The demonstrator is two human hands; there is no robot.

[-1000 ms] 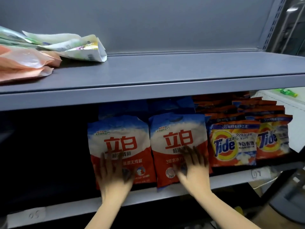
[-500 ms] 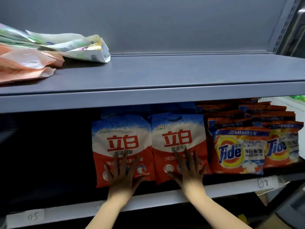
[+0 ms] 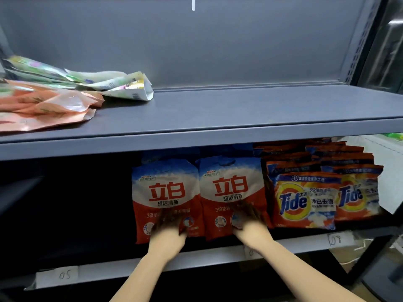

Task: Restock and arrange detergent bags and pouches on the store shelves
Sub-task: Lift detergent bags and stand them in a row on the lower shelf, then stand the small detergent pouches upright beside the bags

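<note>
Two red-and-white detergent bags are stood upright side by side on the lower shelf (image 3: 196, 261), just beside the Tide bags (image 3: 305, 200). The left bag (image 3: 165, 190) is pressed by the flat, spread left hand (image 3: 168, 233), and the right bag (image 3: 231, 186) by the right hand (image 3: 248, 225); nothing is grasped.

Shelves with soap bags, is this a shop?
Most likely a shop aisle. Grey metal shelves carry numbered paper tags on the edge, and rows of matching Tide bags stand beside red-and-white detergent bags.
</note>
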